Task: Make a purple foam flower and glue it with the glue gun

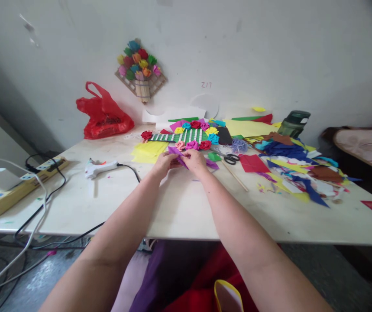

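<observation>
Between my two hands, above the middle of the table, is a piece of purple crepe paper. My left hand pinches it from the left, and my right hand grips its right side with bent fingers. Just beyond them lies a guitar-shaped craft with a green and white striped face, ringed by colourful paper roses. Yellow paper rests left of my hands. To the right are black-handled scissors, a thin wooden stick and a red paper square.
A white glue gun with a black cord lies at left, near a yellow power strip. A red plastic bag stands behind. Paper scraps heap at right beside a green bottle. A paper-flower decoration hangs on the wall.
</observation>
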Available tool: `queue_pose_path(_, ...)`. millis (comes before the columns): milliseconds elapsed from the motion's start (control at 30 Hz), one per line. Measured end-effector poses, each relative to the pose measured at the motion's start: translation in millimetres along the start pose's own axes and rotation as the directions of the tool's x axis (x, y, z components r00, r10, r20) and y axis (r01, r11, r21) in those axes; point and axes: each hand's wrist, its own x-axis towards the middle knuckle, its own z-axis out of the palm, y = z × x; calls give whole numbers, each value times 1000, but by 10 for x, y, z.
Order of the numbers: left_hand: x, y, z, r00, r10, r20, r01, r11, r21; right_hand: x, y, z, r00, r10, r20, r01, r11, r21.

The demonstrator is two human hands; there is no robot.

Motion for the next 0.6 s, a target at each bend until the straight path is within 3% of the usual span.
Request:
queue_pose_path(367,-39,43,-22,999,-29,-41,37,977,208,-6,-1,-14,999,-40,-13,40,999,30)
queue_pose_path(600,-53,53,-22,1000,-24,-1,24,979,202,76,129,-2,985,-79,152,33,957,289)
